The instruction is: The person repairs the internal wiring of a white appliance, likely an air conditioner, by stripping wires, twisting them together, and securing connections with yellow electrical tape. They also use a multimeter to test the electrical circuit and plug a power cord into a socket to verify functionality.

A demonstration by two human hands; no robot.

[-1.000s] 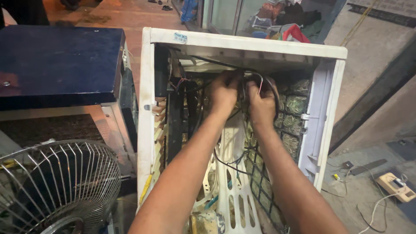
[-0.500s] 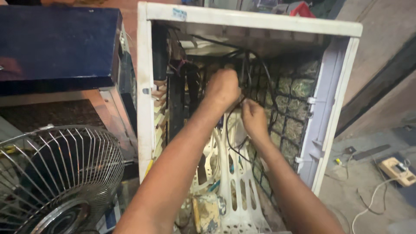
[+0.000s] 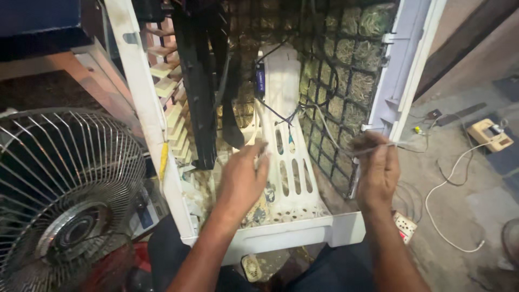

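An opened white air cooler casing (image 3: 141, 108) lies in front of me, with a mesh and straw pad (image 3: 346, 70) on its right wall. A white slotted plastic bracket (image 3: 289, 167) runs down its middle, with dark wires (image 3: 275, 111) crossing it. My left hand (image 3: 240, 181) hovers over the bracket's lower left, fingers loosely curled, holding nothing I can see. My right hand (image 3: 378, 173) is at the casing's right edge, pinching a thin white wire (image 3: 405, 144) that leads out to the right.
A wire fan guard (image 3: 65, 189) stands at the left, beside a dark-topped cabinet (image 3: 48, 38). On the floor to the right lie a white cable (image 3: 448, 189), a power strip (image 3: 404, 227) and a small beige device (image 3: 489, 135).
Both hands have come out from deep inside the casing toward its near end. The right hand now holds a thin wire at the right edge. The view has moved closer and lower.
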